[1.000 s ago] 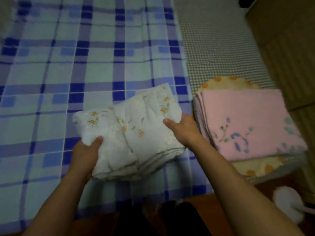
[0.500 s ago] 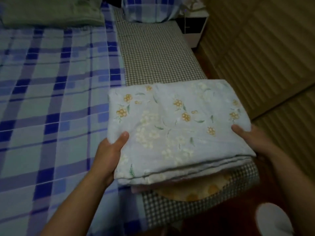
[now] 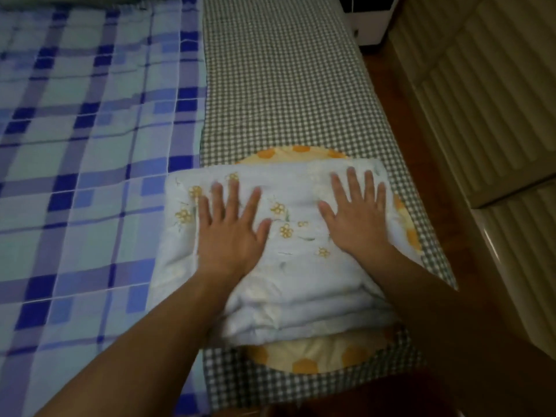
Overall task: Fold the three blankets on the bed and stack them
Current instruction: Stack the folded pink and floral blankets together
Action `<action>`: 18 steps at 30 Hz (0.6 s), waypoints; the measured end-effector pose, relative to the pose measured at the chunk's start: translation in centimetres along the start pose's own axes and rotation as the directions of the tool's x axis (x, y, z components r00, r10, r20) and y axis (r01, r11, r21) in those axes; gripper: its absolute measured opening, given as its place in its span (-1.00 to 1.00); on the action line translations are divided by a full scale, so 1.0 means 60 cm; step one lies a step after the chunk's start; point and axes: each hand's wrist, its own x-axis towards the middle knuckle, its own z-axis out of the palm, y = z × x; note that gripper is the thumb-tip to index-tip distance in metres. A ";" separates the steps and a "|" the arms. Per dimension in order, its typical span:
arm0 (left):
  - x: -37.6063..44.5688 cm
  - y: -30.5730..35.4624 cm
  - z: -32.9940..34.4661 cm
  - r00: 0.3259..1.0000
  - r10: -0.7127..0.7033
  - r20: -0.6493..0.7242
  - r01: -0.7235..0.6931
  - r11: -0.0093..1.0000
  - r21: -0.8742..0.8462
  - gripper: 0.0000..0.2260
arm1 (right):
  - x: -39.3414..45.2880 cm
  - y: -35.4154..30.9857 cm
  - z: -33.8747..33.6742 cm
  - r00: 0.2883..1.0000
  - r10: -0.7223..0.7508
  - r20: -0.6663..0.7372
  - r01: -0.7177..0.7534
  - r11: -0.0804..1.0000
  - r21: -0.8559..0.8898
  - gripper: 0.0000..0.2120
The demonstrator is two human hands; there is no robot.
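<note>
Folded white blanket with little yellow flowers (image 3: 288, 236) at about 5 o'clock in the view, lying flat on top of the pile; soft layers of its folds showing along the near edge, toward 6 o'clock. Under it, a yellow blanket with orange spots (image 3: 304, 358) peeking out at 6 o'clock, again at 12 o'clock of the pile, and a bit at 3 o'clock; pink blanket hidden, cannot tell if it sits in between.

Left hand (image 3: 231, 233) laid flat on the flowered blanket, toward the 9 o'clock side of it; fingers straight and spread wide, palm down, pressing on the cloth, holding nothing. Right hand (image 3: 358, 218) flat too, toward the 3 o'clock side of the same blanket; fingers straight and fanned out, palm down, touching the cloth. Hands apart from each other, with a patch of flowers between them; fingertips a little blurry. Both bare arms reaching in from 6 and 7 o'clock.

Whole pile resting on a green and white checked cloth (image 3: 285, 85) running from 12 o'clock down to 6 o'clock; left edge of the flowered blanket hanging over onto the blue plaid sheet (image 3: 90, 145), which fills the 9 o'clock side. Brown floor (image 3: 400, 121) at 3 o'clock just beside the checked cloth; ribbed pale panels (image 3: 487, 94) past it at 2 o'clock; a white box shape (image 3: 370, 22) at 1 o'clock, too dim to tell what.
</note>
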 end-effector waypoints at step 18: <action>-0.245 -0.150 -0.005 0.823 -0.306 0.478 0.392 0.916 -0.088 -0.37 | -0.164 0.043 -0.025 0.923 0.183 0.338 -0.143 0.980 -0.138 -0.39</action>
